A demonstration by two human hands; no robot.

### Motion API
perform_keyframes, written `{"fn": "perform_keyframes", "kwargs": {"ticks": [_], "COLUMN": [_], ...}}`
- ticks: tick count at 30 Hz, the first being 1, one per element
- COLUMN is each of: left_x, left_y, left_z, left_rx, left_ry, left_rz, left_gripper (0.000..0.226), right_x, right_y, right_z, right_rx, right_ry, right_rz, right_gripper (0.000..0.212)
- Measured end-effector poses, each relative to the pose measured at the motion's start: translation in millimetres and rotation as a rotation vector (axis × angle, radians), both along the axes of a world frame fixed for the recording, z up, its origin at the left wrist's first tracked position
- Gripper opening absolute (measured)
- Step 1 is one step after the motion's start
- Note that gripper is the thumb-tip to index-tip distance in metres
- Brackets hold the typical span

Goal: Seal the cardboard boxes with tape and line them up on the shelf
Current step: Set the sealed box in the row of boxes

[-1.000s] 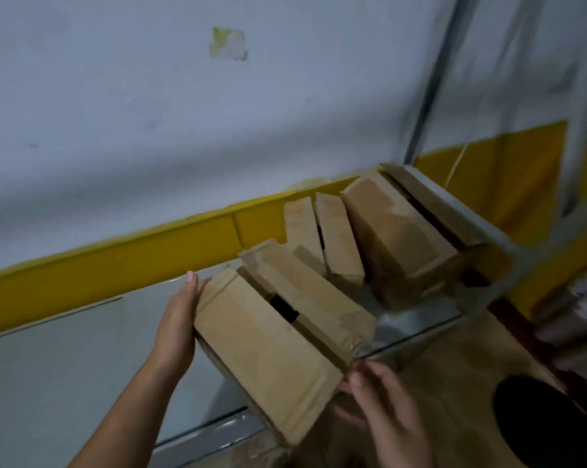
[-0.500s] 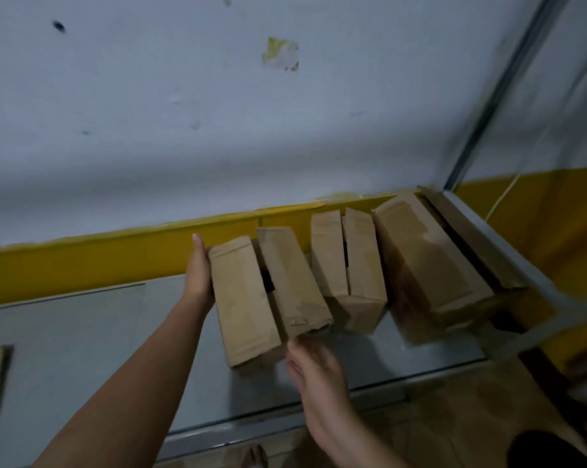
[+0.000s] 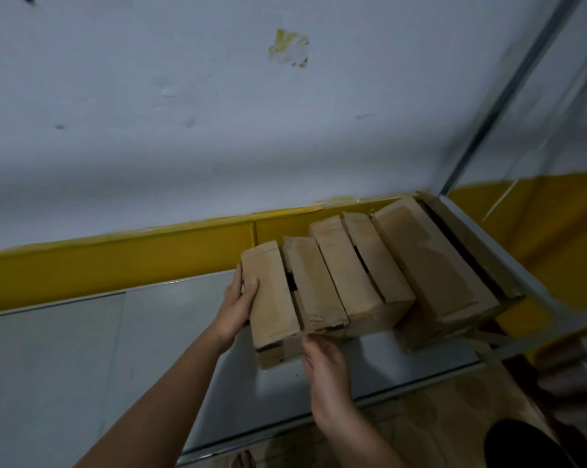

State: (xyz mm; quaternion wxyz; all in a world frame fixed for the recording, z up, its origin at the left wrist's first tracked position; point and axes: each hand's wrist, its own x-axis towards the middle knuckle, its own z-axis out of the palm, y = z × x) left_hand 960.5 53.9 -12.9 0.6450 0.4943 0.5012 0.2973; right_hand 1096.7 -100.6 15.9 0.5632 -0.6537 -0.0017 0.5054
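Three brown cardboard boxes stand in a row on the grey metal shelf (image 3: 82,349), against the yellow wall stripe. The leftmost box (image 3: 278,298) has two top flaps with a dark gap between them. My left hand (image 3: 236,307) presses flat on its left side, thumb over the top edge. My right hand (image 3: 322,363) touches its front face near the bottom. A second box (image 3: 359,268) stands tight against its right side. The largest box (image 3: 427,261) leans at the shelf's right end.
A metal upright post (image 3: 508,92) rises at the shelf's right corner. The shelf's front rim (image 3: 352,405) runs below my right hand. Brown tiled floor (image 3: 437,420) lies below. A dark round object (image 3: 528,444) sits at bottom right.
The leftmost box, held tilted above the shelf a second ago, now stands upright on it and has slid right against the second box. My head moved closer.
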Motion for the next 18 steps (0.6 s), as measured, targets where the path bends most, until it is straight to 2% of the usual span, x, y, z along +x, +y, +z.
{"fn": "perform_keyframes", "kwargs": {"ticks": [6, 12, 18], "left_x": [-2.1, 4.4, 13.5], "left_y": [-21.0, -2.2, 14.1], "left_z": [0.6, -6.6, -9.5], "left_rx": [0.049, 0.080, 0.117], "left_ry": [-0.038, -0.009, 0.011], "left_rz": [0.014, 0.046, 0.072], "left_gripper": [0.058, 0.082, 0.080], "right_x": [4.0, 6.3, 6.6], "right_y": [11.2, 33.6, 44.6], "right_z": [-10.3, -12.3, -15.3], "right_rx": [0.036, 0.043, 0.051], "right_ry": [-0.069, -0.113, -0.149], "right_rz": [0.072, 0.127, 0.168], "right_gripper": [0.015, 0.020, 0.022]}}
